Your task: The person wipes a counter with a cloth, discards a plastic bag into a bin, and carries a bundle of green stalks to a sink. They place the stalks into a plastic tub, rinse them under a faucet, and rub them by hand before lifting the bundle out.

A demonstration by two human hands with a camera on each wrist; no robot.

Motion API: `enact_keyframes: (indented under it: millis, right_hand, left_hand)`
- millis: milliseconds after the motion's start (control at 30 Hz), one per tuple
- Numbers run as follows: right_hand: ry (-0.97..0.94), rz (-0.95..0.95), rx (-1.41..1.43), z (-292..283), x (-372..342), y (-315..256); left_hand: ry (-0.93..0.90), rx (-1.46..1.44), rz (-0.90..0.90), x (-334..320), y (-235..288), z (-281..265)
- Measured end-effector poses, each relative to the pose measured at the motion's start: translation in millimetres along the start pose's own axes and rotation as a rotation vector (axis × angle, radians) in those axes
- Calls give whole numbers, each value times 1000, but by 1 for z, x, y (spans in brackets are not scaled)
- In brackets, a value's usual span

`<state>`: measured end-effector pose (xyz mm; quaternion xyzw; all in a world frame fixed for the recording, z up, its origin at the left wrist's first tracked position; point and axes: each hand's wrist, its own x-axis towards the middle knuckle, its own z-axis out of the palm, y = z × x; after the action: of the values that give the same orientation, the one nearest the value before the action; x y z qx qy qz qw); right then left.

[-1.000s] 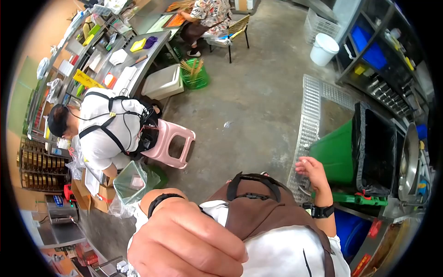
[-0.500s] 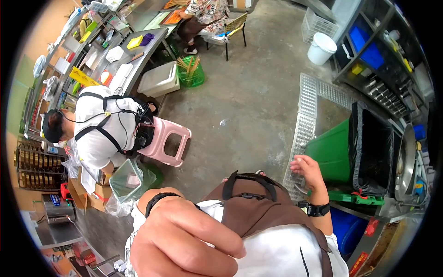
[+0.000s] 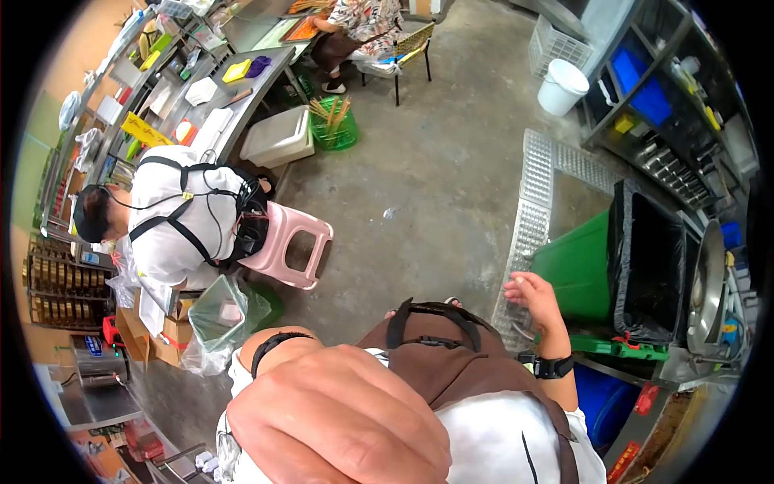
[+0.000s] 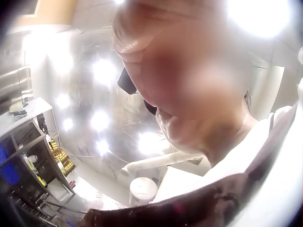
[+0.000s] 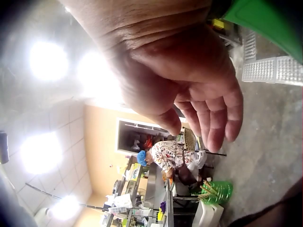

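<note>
Large and close to the lens, my left hand (image 3: 343, 419) is raised at the bottom of the head view, its back showing and its fingers bent downward. The fingertips are hidden, so whether it holds something cannot be told. A black band circles that wrist. My right hand (image 3: 532, 298) hangs beside a green bin (image 3: 576, 262), with a black watch on the wrist. In the right wrist view, the right hand (image 5: 189, 90) has relaxed, slightly bent fingers and nothing in them. Between the arms lies a brown apron (image 3: 451, 363) over a white top.
A person in white (image 3: 181, 214) sits on a pink stool (image 3: 278, 242) at the left, near a lined basket (image 3: 222, 310). Another person (image 3: 367, 32) sits at the far table. A green basket of sticks (image 3: 334, 133) and a white bucket (image 3: 562, 87) stand on the floor.
My left hand has shifted slightly right and turned, so its knuckles show more and its fingertips are now out of sight. The right hand stays relaxed by the bin; the surroundings have shifted slightly left.
</note>
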<state>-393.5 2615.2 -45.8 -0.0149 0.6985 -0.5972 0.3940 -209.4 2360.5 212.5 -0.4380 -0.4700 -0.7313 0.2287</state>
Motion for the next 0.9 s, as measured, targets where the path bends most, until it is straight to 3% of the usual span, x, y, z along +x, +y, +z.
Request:
enact_keyframes:
  millis: [200,367,500,600,667,700,767,833,900]
  right_hand:
    - [-12,-7,21,-2,-3,3]
    - [9,11,13,-4,-6,8]
    - [4,8,15,-5,-7,9]
    - [14,13,-1,-1,-10,6]
    - [9,9,-7,-2,-11,6]
    - [3,5,-13,-1,-11,7]
    - [-3,9,-7,-1,-10,10]
    - [-9,17,-1,-1,-10,13]
    - [-10,10,-14,0,-11,14]
  left_hand:
    - [26,10,14,2,-3,4]
    - [-162,82,-132,8,8,-3]
    - [-104,144,-41,3,6,-2]
    - [-263,219,23,0,4,-6]
    - [117,300,86,-8,-2,8]
    - [117,302,84,-9,-3,-3]
    - [-73,9,-47,-9,-8,-35]
    - [392,354,-224,-25,-12,-25]
    - [675,236,-424,-26,-25,-25]
